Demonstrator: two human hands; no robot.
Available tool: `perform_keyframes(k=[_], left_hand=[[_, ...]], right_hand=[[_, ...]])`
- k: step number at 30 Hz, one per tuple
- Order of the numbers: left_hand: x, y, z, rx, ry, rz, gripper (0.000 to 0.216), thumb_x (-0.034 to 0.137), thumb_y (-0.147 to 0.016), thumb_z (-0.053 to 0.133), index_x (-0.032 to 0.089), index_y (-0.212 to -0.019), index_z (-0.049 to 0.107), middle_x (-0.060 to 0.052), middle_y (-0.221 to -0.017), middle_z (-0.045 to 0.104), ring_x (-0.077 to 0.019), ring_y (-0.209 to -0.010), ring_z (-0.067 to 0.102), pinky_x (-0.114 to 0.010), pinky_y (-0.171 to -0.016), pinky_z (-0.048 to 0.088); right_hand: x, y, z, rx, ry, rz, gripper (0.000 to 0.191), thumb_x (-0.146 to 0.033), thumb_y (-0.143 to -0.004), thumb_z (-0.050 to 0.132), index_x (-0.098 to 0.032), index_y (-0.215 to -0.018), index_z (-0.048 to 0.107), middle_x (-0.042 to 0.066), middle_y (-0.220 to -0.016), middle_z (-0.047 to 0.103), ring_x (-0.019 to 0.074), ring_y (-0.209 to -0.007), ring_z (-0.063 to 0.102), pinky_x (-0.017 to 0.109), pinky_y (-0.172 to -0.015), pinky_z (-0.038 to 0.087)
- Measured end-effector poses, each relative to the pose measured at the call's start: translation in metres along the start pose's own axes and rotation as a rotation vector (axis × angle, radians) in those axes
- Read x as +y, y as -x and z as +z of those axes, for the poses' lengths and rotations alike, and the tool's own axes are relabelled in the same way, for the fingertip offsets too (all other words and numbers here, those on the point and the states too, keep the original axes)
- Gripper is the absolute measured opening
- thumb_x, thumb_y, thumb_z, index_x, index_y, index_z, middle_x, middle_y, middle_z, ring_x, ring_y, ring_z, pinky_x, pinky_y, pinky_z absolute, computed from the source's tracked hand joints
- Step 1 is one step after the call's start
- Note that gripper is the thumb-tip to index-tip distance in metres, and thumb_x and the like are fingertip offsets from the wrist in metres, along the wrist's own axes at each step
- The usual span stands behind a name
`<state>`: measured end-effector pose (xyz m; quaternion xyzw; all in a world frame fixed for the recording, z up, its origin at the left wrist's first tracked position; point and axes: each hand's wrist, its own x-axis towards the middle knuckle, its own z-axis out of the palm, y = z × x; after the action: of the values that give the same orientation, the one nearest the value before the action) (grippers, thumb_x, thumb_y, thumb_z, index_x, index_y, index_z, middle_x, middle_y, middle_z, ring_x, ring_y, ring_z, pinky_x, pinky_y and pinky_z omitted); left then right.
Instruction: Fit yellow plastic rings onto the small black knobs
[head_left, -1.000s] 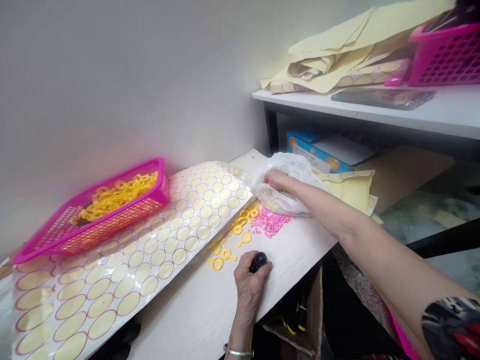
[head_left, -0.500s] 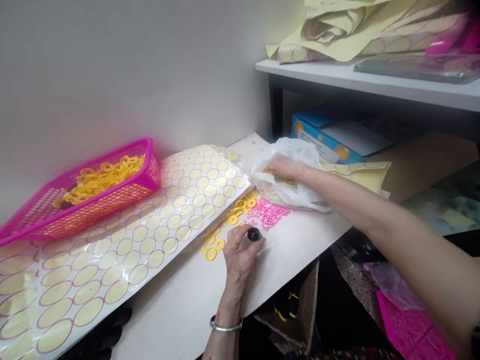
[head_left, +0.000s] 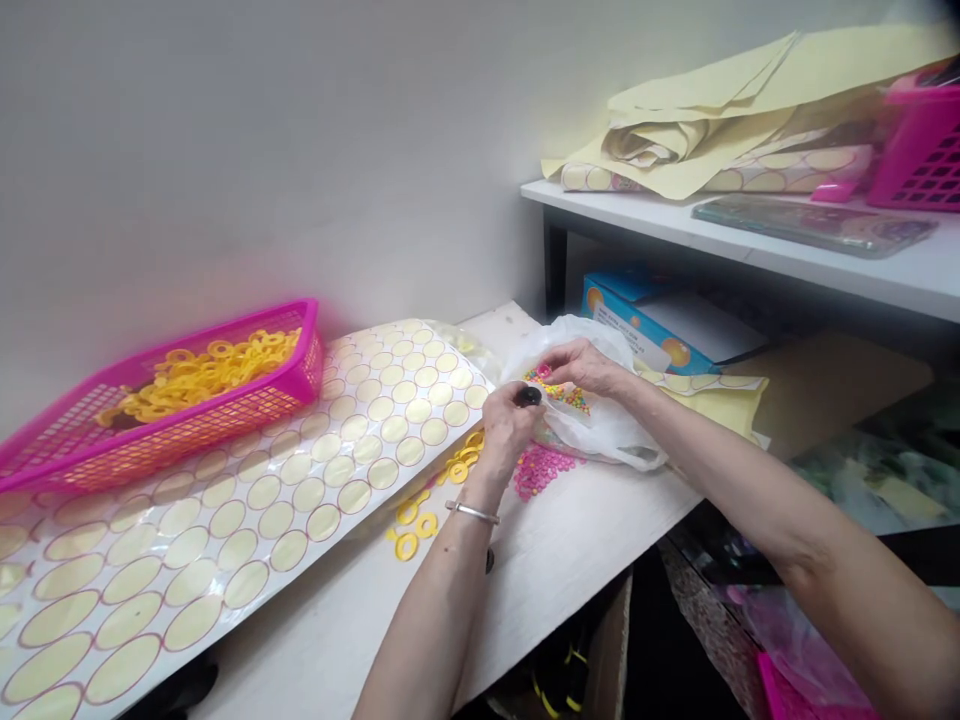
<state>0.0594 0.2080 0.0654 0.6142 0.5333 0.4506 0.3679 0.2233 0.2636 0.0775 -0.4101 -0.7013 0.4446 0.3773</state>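
Observation:
My left hand (head_left: 504,428) is raised off the table, its fingers closed around a small black knob-like tool (head_left: 528,396). My right hand (head_left: 579,365) pinches a tiny pink bead (head_left: 544,372) just above the open white plastic bag (head_left: 600,410), which holds multicoloured beads (head_left: 564,394). The two hands are almost touching over the bag's mouth. Below them lie a heap of pink beads (head_left: 538,468) and loose yellow rings (head_left: 420,510) on the white table (head_left: 555,560).
A large sheet of round cream stickers (head_left: 247,500) covers the table's left. A pink basket (head_left: 161,405) of yellow rings stands behind it. At the right a shelf (head_left: 750,245) carries yellow paper, a phone-like slab and another pink basket; a blue box (head_left: 637,315) sits underneath.
My left hand lifted the black tool from the table up to the bag. My right hand came out of the bag with a pink bead pinched in its fingers.

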Motion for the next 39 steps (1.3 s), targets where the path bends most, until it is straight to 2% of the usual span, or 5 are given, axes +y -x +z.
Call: perform_keyframes(k=[8, 12, 21, 31, 39], left_hand=[[-0.004, -0.009, 0.007, -0.005, -0.077, -0.011, 0.024, 0.019, -0.051, 0.063, 0.014, -0.074, 0.068, 0.003, -0.056, 0.055, -0.0122, -0.057, 0.048, -0.023, -0.053, 0.035], [-0.001, -0.006, 0.007, 0.006, 0.0, 0.019, 0.015, 0.022, -0.053, 0.062, 0.011, -0.063, 0.063, 0.004, -0.052, 0.05, -0.0103, -0.055, 0.044, -0.021, -0.051, 0.033], [-0.003, 0.003, 0.01, -0.013, 0.204, -0.026, 0.024, 0.014, -0.053, 0.06, 0.015, -0.076, 0.066, 0.003, -0.064, 0.059, -0.011, -0.06, 0.051, -0.023, -0.058, 0.041], [-0.014, 0.002, 0.018, -0.05, 0.229, -0.051, 0.023, 0.014, -0.052, 0.061, 0.015, -0.075, 0.064, 0.003, -0.064, 0.058, -0.0106, -0.057, 0.05, -0.023, -0.056, 0.04], [-0.025, -0.003, 0.01, -0.092, 0.233, -0.023, 0.027, 0.011, -0.047, 0.063, 0.015, -0.073, 0.062, 0.004, -0.063, 0.056, -0.0083, -0.054, 0.046, -0.021, -0.054, 0.038]], right_hand=[[-0.044, 0.013, 0.014, -0.238, 1.091, -0.32, 0.017, -0.007, -0.073, 0.05, -0.015, -0.076, 0.065, 0.006, -0.078, 0.058, 0.0183, -0.083, 0.047, 0.029, -0.065, 0.031], [-0.056, 0.016, 0.032, -0.258, 1.335, -0.42, 0.016, -0.007, -0.078, 0.049, -0.014, -0.068, 0.06, 0.009, -0.077, 0.055, 0.0205, -0.084, 0.042, 0.033, -0.067, 0.028], [-0.026, 0.026, 0.015, -0.084, 1.065, -0.383, 0.022, -0.013, -0.081, 0.047, -0.019, -0.089, 0.066, 0.006, -0.085, 0.053, 0.018, -0.083, 0.041, 0.028, -0.064, 0.029], [-0.021, 0.023, 0.008, -0.088, 1.029, -0.34, 0.023, -0.012, -0.079, 0.045, -0.019, -0.084, 0.067, 0.005, -0.087, 0.056, 0.0176, -0.087, 0.045, 0.026, -0.065, 0.032], [0.017, -0.007, 0.013, -0.139, 1.159, 0.016, 0.021, -0.012, -0.073, 0.048, -0.012, -0.081, 0.067, 0.012, -0.088, 0.062, 0.0226, -0.087, 0.053, 0.027, -0.063, 0.035]])
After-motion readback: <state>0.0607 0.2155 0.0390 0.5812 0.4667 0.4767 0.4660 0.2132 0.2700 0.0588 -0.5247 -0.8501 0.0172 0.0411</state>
